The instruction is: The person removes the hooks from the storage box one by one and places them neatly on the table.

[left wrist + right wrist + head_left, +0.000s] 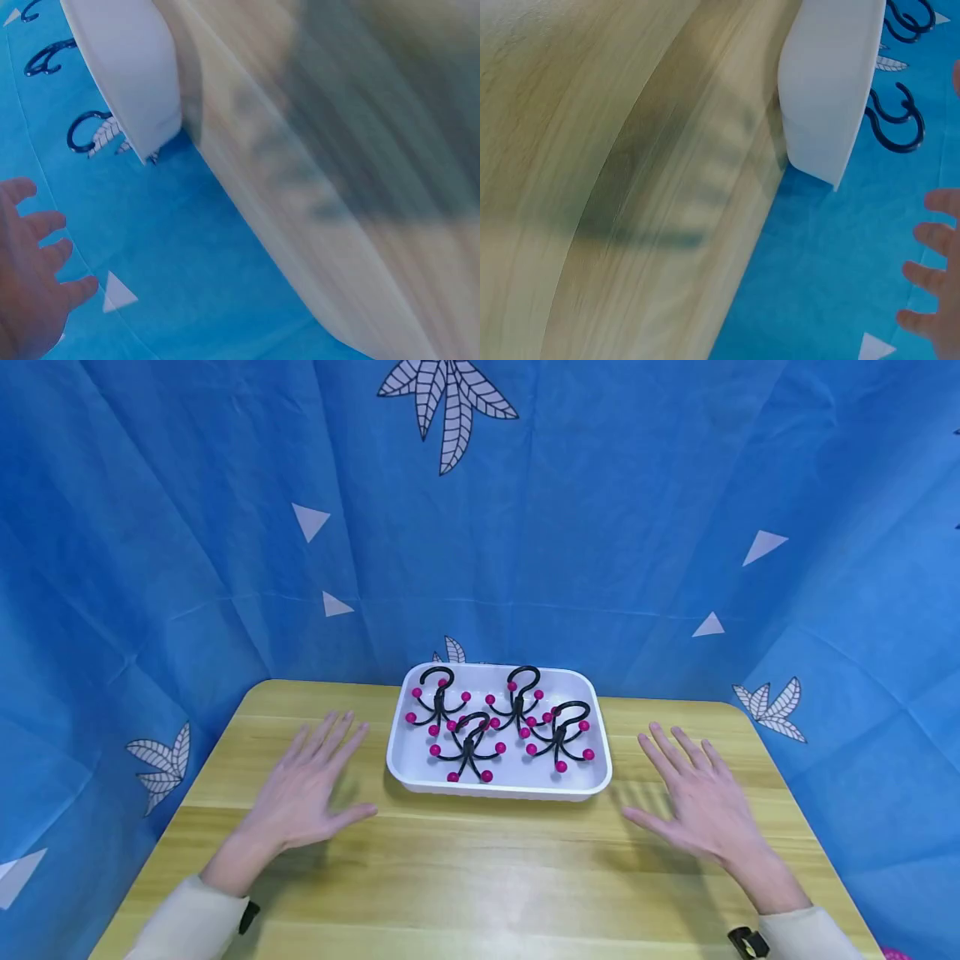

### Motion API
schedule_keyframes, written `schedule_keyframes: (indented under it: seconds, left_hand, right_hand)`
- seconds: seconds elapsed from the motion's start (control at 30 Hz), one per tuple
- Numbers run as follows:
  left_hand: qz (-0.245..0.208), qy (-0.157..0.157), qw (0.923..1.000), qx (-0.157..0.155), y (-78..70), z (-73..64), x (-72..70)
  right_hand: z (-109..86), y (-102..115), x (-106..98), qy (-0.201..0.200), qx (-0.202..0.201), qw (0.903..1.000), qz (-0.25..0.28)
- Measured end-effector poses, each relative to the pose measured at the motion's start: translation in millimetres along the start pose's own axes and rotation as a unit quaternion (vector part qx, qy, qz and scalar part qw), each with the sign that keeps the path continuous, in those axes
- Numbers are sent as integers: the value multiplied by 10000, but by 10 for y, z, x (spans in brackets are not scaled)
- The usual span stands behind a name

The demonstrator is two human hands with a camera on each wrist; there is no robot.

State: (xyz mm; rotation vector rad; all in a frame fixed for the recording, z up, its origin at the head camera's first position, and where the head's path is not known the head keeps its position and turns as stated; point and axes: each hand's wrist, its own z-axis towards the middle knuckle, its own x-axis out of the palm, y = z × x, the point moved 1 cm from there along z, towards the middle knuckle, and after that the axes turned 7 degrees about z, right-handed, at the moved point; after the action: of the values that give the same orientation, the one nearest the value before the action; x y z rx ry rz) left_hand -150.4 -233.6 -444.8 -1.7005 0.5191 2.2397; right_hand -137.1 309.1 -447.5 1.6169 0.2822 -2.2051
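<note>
1. Plainly, both hands are released and grasp nothing: the left hand (303, 789) and the right hand (701, 802) are palm down with fingers straight and slightly fanned, thumbs angled inward.
2. Each hand is held above the table (495, 877), casting a soft shadow on the wood. The left is on the left side of the white tray (495, 792), the right on its right side, both near it and touching neither the tray nor its contents.
3. Four black hooks (468, 747), with splayed arms ending in pink balls (561, 767), are in the tray: two toward the back, one at front left of centre, one at front right. Their curved tops face up or back.
4. Some arms and balls overlap where the hooks crowd together mid-tray, so which ball belongs to which hook is hard to tell.
5. In both wrist views the hand is cut off at the frame edge, and the tray's wall hides all but the curved tops of some hooks.
6. Light sleeves (191, 922) are cropped by the lower edge of the head view; a dark wristband (748, 942) shows at the right cuff, a smaller dark piece at the left.
7. Pale, striped wood grain covers the table, whose far corners are rounded. Behind it hangs a blue cloth (600, 527), creased, printed with white leaves (453, 410) and triangles (763, 547).
</note>
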Motion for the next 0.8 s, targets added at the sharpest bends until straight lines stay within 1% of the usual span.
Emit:
schedule_keyframes:
  seconds: [0.13,0.37,0.67,0.8]
  left_hand:
    - [-14,-7,9999,123,-73,125,-6]
    - [-241,-69,9991,355,-183,337,18]
    - [-374,135,9976,575,-324,556,40]
    - [-394,153,9968,683,-398,666,76]
  right_hand:
    - [77,24,55,109,-42,9999,22]
    - [174,35,195,276,-178,9995,31]
    - [250,-33,382,471,-407,9981,22]
    - [275,-55,450,600,-397,9974,62]
